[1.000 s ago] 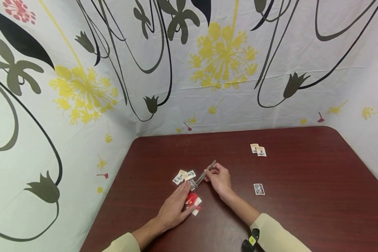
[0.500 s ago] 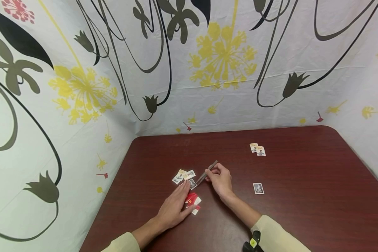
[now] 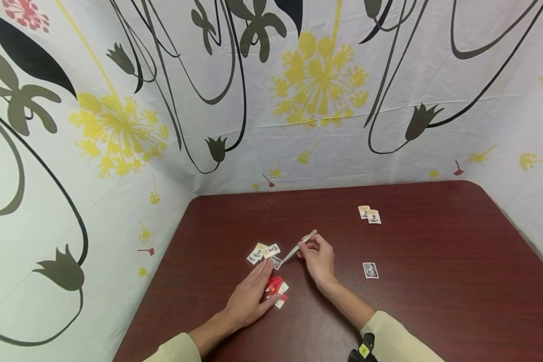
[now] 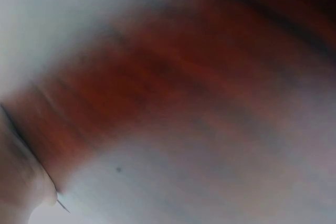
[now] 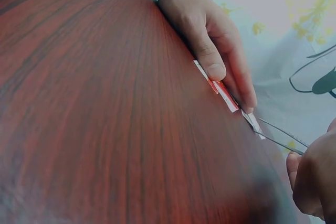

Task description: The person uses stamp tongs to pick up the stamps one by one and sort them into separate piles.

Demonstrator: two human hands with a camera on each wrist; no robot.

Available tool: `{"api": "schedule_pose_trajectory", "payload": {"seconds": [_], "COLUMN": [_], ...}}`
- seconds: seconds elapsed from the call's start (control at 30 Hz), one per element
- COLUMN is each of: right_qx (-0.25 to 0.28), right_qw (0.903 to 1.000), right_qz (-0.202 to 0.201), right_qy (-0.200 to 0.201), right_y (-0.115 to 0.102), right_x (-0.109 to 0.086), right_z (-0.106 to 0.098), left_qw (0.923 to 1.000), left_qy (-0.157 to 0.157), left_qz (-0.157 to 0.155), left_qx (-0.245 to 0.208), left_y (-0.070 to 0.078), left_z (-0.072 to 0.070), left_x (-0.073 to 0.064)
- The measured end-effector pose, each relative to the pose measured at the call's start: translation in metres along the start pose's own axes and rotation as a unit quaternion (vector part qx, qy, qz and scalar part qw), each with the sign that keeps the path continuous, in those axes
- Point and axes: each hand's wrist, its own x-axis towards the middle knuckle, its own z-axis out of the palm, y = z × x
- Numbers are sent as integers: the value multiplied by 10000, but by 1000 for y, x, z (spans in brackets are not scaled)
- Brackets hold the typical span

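My right hand (image 3: pixel 318 256) pinches a pair of metal tweezers (image 3: pixel 294 252) between thumb and fingers. Their tips reach the right edge of a small grey picture stamp (image 3: pixel 276 262); whether they grip it I cannot tell. In the right wrist view the two arms of the tweezers (image 5: pixel 278 143) stand apart. Palm down, my left hand (image 3: pixel 250 295) lies on the table with its fingers fairly straight, the fingertips at that stamp's left edge. Its thumb touches a cluster of red-and-white stamps (image 3: pixel 275 286). The left wrist view is mostly blurred.
Several cream stamps (image 3: pixel 258 254) overlap just beyond the left hand. One grey stamp (image 3: pixel 370 270) lies alone to the right, and two cream ones (image 3: pixel 373 216) overlap farther back. A patterned cloth (image 3: pixel 262 115) hangs behind and left of the dark red table (image 3: pixel 434 241).
The right hand has shifted slightly right, and the tweezers have turned in its fingers and tilted lower. The grey stamp at their tips has moved a little. The left hand stays put.
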Motion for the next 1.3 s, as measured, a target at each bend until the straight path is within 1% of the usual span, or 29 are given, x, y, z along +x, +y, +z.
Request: {"api": "schedule_pose_trajectory", "payload": {"seconds": [0.13,0.2,0.3,0.47,0.73,1.0,1.13,1.3], "right_qx": [199,192,230,371,155,-94,-138,-51], "right_qw": [9997,9996,9992,9989,9993,9995,9994,9992], "right_qz": [94,219,306,258,303,287,310,350], "right_qy": [47,64,92,117,133,128,29,-165], "right_y": [0,0,0,3,5,6,4,2], "right_x": [2,3,5,8,12,13,9,1], "right_z": [0,0,0,2,7,7,5,3], "left_qw": [10000,10000,10000,10000,10000,9999,9999,9999], "left_qy": [-10,-18,-36,-72,-75,-93,-90,-123], "left_qz": [0,0,-19,-41,-13,-43,-49,-58], "left_qx": [-11,-15,-21,-12,-41,-42,-29,-14], "left_y": [0,0,0,0,0,0,1,1], "left_z": [0,0,0,-1,-1,-1,-1,-2], "left_x": [0,0,0,0,0,0,0,0]}}
